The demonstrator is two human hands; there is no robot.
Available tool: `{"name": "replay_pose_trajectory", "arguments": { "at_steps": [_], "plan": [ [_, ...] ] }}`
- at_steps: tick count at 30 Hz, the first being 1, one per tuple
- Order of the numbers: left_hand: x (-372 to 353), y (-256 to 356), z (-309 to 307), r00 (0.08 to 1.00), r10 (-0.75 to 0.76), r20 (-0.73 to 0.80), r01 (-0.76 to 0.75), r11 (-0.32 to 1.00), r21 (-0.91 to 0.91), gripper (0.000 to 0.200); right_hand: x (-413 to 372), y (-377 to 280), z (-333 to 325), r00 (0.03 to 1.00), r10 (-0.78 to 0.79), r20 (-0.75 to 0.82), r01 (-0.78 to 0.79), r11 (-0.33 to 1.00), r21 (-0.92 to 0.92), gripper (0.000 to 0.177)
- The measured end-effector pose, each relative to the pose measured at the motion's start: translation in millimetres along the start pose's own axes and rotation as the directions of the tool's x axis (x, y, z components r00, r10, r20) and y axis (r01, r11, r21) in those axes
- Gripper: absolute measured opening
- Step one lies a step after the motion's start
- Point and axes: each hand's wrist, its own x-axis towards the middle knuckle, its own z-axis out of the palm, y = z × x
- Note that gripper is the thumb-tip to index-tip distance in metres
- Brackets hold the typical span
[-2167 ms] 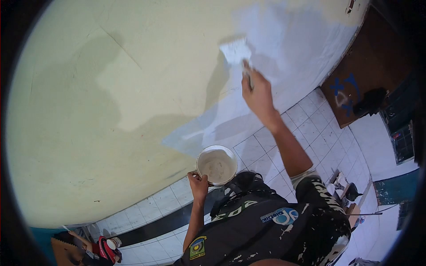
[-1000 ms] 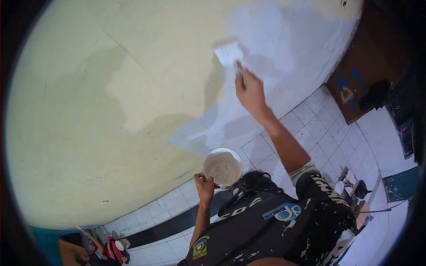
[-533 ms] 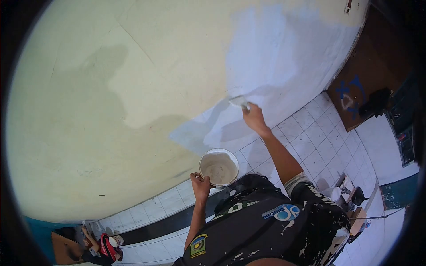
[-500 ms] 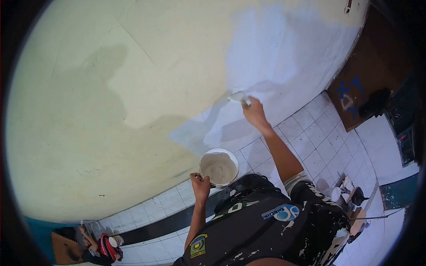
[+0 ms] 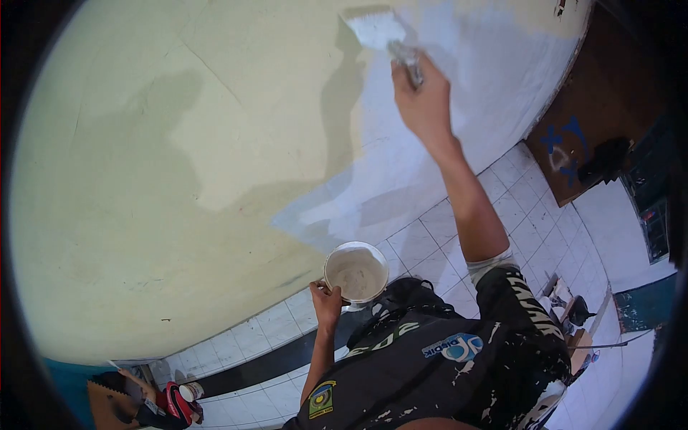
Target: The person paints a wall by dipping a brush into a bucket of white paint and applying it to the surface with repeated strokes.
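My right hand (image 5: 424, 100) grips the handle of a wide paintbrush (image 5: 376, 29), raised high against the wall. White paint coats the bristles, which lie near the border between the cream wall (image 5: 236, 122) and a pale bluish-white painted patch (image 5: 466, 86). Lower down, my left hand (image 5: 327, 301) pinches the rim of a round paint bucket (image 5: 356, 272). The bucket is tipped so that its inside faces me, with paint-smeared walls and a greyish bottom. It hangs just in front of my dark, paint-spattered shirt (image 5: 430, 380).
White floor tiles (image 5: 423, 236) run along the wall's foot, crossed by a dark strip (image 5: 265, 362). At the lower left, another person (image 5: 175, 405) is near a small white bucket (image 5: 191, 391). A brown door (image 5: 609, 86) stands at right, with assorted items (image 5: 573, 312) below.
My right hand has swept the paintbrush up the wall, from low on the painted patch to its upper left edge. The bucket in my left hand has barely moved.
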Motion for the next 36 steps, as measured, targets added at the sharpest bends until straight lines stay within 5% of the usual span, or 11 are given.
{"name": "replay_pose_trajectory", "arguments": {
  "at_steps": [2, 13, 16, 17, 19, 22, 28, 31, 33, 36],
  "plan": [
    [-5, 8, 6, 1.0, 0.018, -0.023, -0.019, 0.999, -0.033, 0.035, -43, 43, 6, 0.998, 0.019, 0.06, -0.006, 0.976, -0.216, 0.034],
    [13, 6, 17, 0.998, 0.061, 0.004, -0.061, 0.998, 0.03, 0.034, -270, 210, 4, 0.913, 0.335, 0.231, -0.238, 0.9, -0.365, 0.032],
    [10, 33, 30, 0.998, 0.017, 0.053, -0.02, 0.998, 0.061, 0.036, -283, 228, -19, 0.922, 0.308, 0.234, -0.255, 0.939, -0.23, 0.028],
    [13, 35, 35, 0.996, 0.05, 0.068, -0.055, 0.996, 0.077, 0.036, -278, 217, -43, 0.57, 0.743, 0.351, -0.718, 0.658, -0.227, 0.027],
    [5, 48, 49, 0.995, 0.086, 0.055, -0.092, 0.99, 0.106, 0.035, -264, 186, -99, 0.188, 0.866, 0.464, -0.955, 0.271, -0.119, 0.03],
    [16, 34, 53, 0.975, 0.213, 0.069, -0.224, 0.933, 0.282, 0.034, -256, 151, -156, 0.113, 0.845, 0.523, -0.989, 0.148, -0.026, 0.026],
    [0, 76, 90, 0.994, 0.085, 0.071, -0.1, 0.967, 0.236, 0.034, -243, 118, -224, 0.053, 0.754, 0.655, -0.993, 0.11, -0.047, 0.029],
    [9, 63, 99, 0.973, 0.204, 0.104, -0.229, 0.884, 0.409, 0.036, -235, 116, -231, 0.033, 0.705, 0.708, -0.949, 0.244, -0.199, 0.03],
    [0, 78, 115, 0.985, 0.153, 0.084, -0.173, 0.91, 0.376, 0.036, -224, 119, -228, 0.03, 0.632, 0.775, -0.853, 0.42, -0.31, 0.03],
    [-6, 97, 139, 0.994, 0.095, 0.06, -0.111, 0.911, 0.396, 0.037, -221, 137, -229, -0.023, 0.566, 0.824, -0.803, 0.48, -0.353, 0.029]
  ]
}}
